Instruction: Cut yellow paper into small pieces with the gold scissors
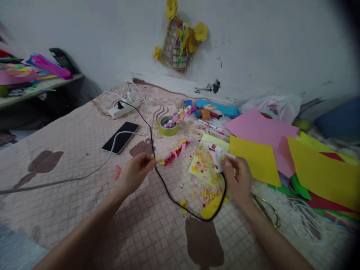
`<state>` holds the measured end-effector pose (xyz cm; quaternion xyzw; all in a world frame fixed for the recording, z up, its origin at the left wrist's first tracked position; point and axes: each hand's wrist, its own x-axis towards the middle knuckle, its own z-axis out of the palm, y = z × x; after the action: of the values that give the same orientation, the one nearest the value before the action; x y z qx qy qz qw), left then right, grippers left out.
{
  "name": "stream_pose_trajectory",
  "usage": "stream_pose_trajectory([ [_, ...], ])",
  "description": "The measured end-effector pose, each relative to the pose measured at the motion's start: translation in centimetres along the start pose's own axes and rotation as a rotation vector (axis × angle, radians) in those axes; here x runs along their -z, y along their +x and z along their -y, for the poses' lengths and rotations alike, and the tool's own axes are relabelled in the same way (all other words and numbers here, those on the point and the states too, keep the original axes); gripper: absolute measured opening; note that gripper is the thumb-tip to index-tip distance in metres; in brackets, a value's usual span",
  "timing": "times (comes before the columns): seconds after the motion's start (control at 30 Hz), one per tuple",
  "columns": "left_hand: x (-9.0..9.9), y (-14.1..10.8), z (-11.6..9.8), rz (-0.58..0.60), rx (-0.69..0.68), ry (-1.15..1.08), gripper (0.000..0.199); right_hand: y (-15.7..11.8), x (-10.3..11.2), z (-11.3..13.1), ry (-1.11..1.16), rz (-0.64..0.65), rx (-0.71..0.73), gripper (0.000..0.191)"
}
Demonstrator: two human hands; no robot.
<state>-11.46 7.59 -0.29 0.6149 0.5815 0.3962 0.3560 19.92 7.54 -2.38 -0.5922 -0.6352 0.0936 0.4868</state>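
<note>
My left hand (139, 168) is closed in a pinch at the near end of a slim dark-pink decorated stick (176, 153). Light pink ribbon winds around this stick, and small yellow pieces sit near my fingertips. My right hand (237, 178) grips a white glue gun (217, 157) by its handle, its nozzle directed left toward the stick. A black cord (168, 191) loops from the gun across the tablecloth, passing by my left fingertips. Beneath the gun lies a pale yellow sheet (197, 167) strewn with yellow and pink paper scraps (208, 193).
A black-screened phone (120, 137) and a white power strip (124, 108) lie at left. Green tape (168, 126) stands behind the stick, beside a flower-covered stick (182, 113). Yellow (254, 157) and pink sheets (261, 125), scissors (267, 210) and white string (306, 217) occupy the right.
</note>
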Motion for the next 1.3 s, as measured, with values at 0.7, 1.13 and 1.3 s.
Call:
stream_pose_trajectory([
  [0.7, -2.1, -0.5, -0.5, 0.006, -0.291, 0.578, 0.014, -1.9, -7.6, 9.5, -0.082, 0.729, 0.332, 0.044],
  [1.13, -2.5, -0.4, -0.5, 0.01, -0.243, 0.62, 0.014, -2.3, -8.7, 8.8, -0.163, 0.722, 0.347, 0.047],
  [1.3, -2.7, -0.5, -0.6, 0.033, -0.252, 0.62, 0.013, -2.3, -8.8, 8.6, -0.163, 0.735, 0.34, 0.047],
])
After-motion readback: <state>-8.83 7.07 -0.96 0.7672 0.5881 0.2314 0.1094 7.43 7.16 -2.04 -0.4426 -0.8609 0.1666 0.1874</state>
